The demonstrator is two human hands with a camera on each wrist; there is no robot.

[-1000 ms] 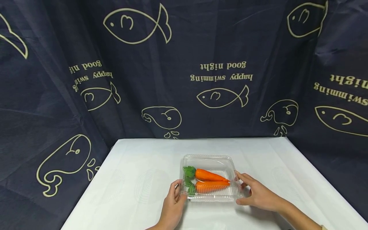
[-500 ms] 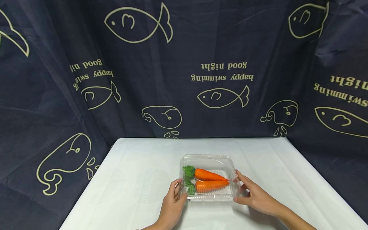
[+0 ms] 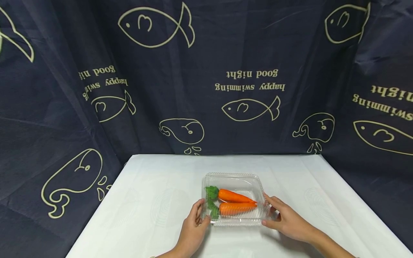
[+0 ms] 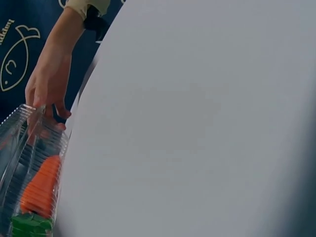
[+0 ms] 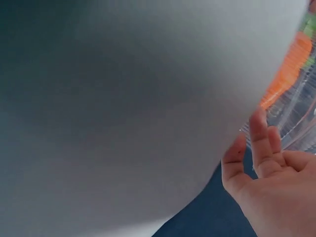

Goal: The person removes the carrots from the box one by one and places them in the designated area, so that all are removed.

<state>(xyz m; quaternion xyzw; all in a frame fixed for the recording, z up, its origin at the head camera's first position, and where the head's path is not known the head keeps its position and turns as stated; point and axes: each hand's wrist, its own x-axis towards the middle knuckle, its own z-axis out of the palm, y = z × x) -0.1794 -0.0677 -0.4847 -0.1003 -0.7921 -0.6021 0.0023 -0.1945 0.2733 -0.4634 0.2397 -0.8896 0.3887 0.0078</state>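
Left hand (image 3: pixel 192 231) and right hand (image 3: pixel 288 220) flank a clear plastic box (image 3: pixel 238 181), each grasping one end of it: the left has its fingers along the left side and its thumb at the near left corner, while the right has its fingers against the right side and its thumb by the near right corner. The box sits between them over the near middle part of a white table (image 3: pixel 145 218), slightly right of centre in the head view; whether its base touches the surface is hard to tell. Inside lie two orange carrots, a far carrot (image 3: pixel 235 196) and a near carrot (image 3: pixel 237 209), side by side with their leafy green tops (image 3: pixel 212 192) to the left and their tips to the right. Ridged clear plastic partly blurs the near one. Behind the table hangs a dark blue curtain (image 3: pixel 193 79) printed with pale fish, whales and upside-down lettering. From the left wrist, a pale sleeve (image 4: pixel 101 5) shows on the right arm, with something dark at its wrist.
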